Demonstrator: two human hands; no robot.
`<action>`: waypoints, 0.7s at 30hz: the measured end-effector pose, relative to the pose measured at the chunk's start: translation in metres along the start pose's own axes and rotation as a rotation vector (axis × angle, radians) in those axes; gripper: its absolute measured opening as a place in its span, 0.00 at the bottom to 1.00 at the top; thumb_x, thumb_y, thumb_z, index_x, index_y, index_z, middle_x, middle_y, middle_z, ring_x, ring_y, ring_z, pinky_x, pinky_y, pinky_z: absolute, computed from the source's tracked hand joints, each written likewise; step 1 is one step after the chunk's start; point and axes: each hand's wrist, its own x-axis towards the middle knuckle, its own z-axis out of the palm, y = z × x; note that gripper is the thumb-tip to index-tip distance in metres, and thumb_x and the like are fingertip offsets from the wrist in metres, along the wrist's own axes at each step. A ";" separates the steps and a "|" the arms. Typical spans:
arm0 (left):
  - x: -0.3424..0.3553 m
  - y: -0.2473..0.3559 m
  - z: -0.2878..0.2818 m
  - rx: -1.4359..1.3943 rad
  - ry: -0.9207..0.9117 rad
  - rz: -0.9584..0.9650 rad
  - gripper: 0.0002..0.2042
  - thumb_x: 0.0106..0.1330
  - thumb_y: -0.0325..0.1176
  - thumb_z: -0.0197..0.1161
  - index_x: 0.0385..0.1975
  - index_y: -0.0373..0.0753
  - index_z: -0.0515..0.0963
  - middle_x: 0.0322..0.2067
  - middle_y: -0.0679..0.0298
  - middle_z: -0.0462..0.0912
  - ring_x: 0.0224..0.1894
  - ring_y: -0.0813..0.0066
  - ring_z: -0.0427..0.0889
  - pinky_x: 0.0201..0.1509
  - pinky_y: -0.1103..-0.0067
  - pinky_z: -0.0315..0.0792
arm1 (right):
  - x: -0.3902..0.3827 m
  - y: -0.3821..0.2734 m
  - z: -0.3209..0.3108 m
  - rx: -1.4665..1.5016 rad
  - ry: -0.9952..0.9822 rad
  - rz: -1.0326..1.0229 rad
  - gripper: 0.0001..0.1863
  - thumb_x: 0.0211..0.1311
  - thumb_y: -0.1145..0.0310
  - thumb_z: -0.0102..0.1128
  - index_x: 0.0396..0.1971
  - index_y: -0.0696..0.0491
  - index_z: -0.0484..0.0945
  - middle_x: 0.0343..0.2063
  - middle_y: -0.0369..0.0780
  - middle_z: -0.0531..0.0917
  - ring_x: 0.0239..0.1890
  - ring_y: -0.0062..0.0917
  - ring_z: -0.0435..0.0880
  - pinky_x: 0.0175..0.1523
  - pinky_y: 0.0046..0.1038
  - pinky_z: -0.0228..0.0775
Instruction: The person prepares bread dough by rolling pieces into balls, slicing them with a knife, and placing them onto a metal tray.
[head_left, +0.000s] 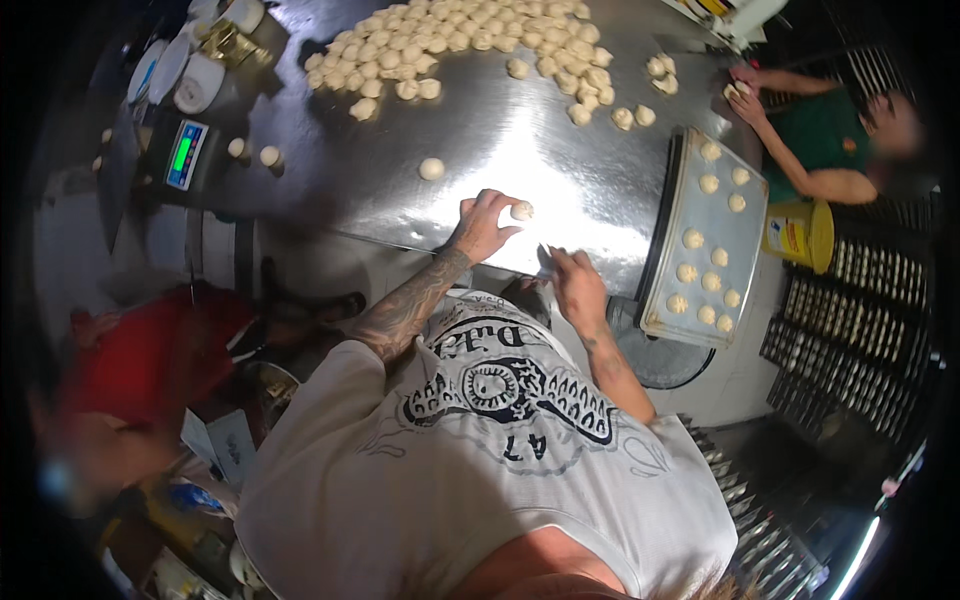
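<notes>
My left hand (488,225) reaches onto the steel table (370,185) with thumb and fingers curved around a small dough ball (522,210). Beside it, lower right, my right hand (576,275) grips a small blade (545,257) near the front edge, its tip pointing toward that ball. A lone dough ball (431,169) sits a little beyond my left hand. On the right, a metal tray (655,315) carries several small dough pieces with cuts in their tops.
A large cluster of dough balls (450,35) covers the far table. A scale (184,154) and white containers (198,80) stand left. A co-worker in green (815,140) handles dough at right, near a yellow bucket (800,235). Someone in red (150,365) is at lower left.
</notes>
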 end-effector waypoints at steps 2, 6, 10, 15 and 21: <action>-0.008 -0.001 -0.021 -0.023 0.032 0.017 0.34 0.60 0.47 0.81 0.67 0.49 0.78 0.61 0.60 0.77 0.66 0.63 0.73 0.67 0.65 0.61 | -0.001 -0.009 -0.012 0.063 0.012 0.021 0.23 0.67 0.76 0.65 0.62 0.48 0.85 0.40 0.45 0.83 0.43 0.42 0.87 0.50 0.40 0.81; -0.018 -0.030 -0.070 -0.012 0.341 -0.245 0.41 0.61 0.46 0.82 0.74 0.45 0.71 0.66 0.55 0.73 0.70 0.56 0.71 0.70 0.58 0.62 | 0.060 -0.058 0.021 0.227 0.117 -0.075 0.22 0.69 0.77 0.64 0.62 0.49 0.86 0.40 0.45 0.83 0.39 0.38 0.85 0.47 0.37 0.79; -0.009 -0.077 -0.078 -0.008 0.381 -0.269 0.33 0.66 0.43 0.77 0.71 0.48 0.75 0.63 0.60 0.77 0.67 0.59 0.75 0.67 0.60 0.65 | 0.147 -0.114 0.078 0.240 0.140 -0.260 0.23 0.69 0.73 0.64 0.63 0.48 0.83 0.43 0.48 0.84 0.43 0.48 0.86 0.51 0.44 0.81; 0.002 -0.085 -0.086 -0.002 0.253 -0.304 0.24 0.68 0.38 0.76 0.64 0.48 0.81 0.58 0.65 0.83 0.65 0.61 0.77 0.67 0.63 0.64 | 0.129 -0.108 0.085 0.158 0.036 -0.200 0.23 0.68 0.74 0.63 0.63 0.48 0.83 0.45 0.49 0.83 0.45 0.49 0.86 0.51 0.45 0.81; 0.003 -0.084 -0.092 -0.163 0.326 -0.162 0.21 0.65 0.38 0.77 0.58 0.47 0.83 0.49 0.65 0.84 0.60 0.64 0.78 0.63 0.64 0.64 | 0.143 -0.137 0.072 0.216 0.062 -0.157 0.23 0.69 0.74 0.63 0.63 0.45 0.83 0.45 0.49 0.84 0.46 0.48 0.87 0.50 0.46 0.82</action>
